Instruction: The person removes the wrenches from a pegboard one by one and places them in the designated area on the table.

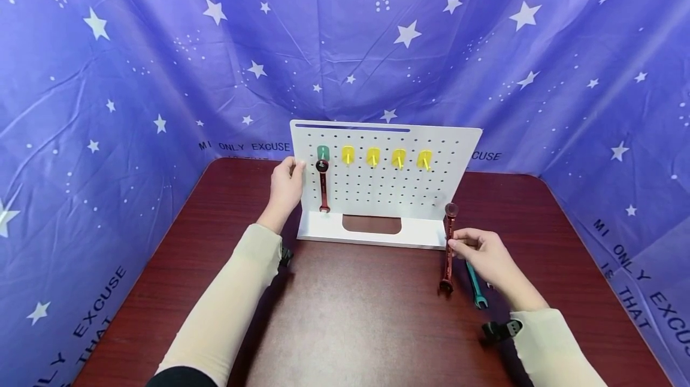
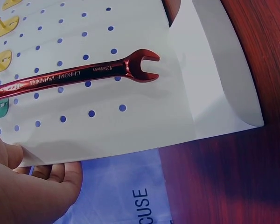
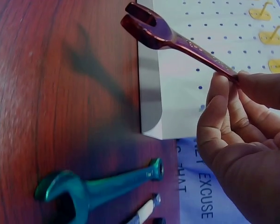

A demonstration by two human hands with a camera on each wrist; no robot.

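A white pegboard (image 1: 377, 186) stands upright on the table, with a row of hooks across it. On the green hook (image 1: 323, 152) at its left hangs a red combination wrench (image 2: 84, 75), open end down and marked 13mm. My left hand (image 1: 286, 186) grips the board's left edge between thumb and fingers. With thumb and fingertips my right hand (image 1: 485, 255) pinches a second red wrench (image 1: 449, 255) by its shaft, above the table at the board's right corner. Beneath that hand a green wrench (image 3: 116, 189) lies on the table.
Several yellow hooks (image 1: 373, 157) line up right of the green one with nothing on them. Beside the green wrench lies a silver tool (image 3: 144, 211), partly cut off in the right wrist view. A blue star-patterned curtain (image 1: 345, 45) encloses the reddish-brown table (image 1: 345, 315).
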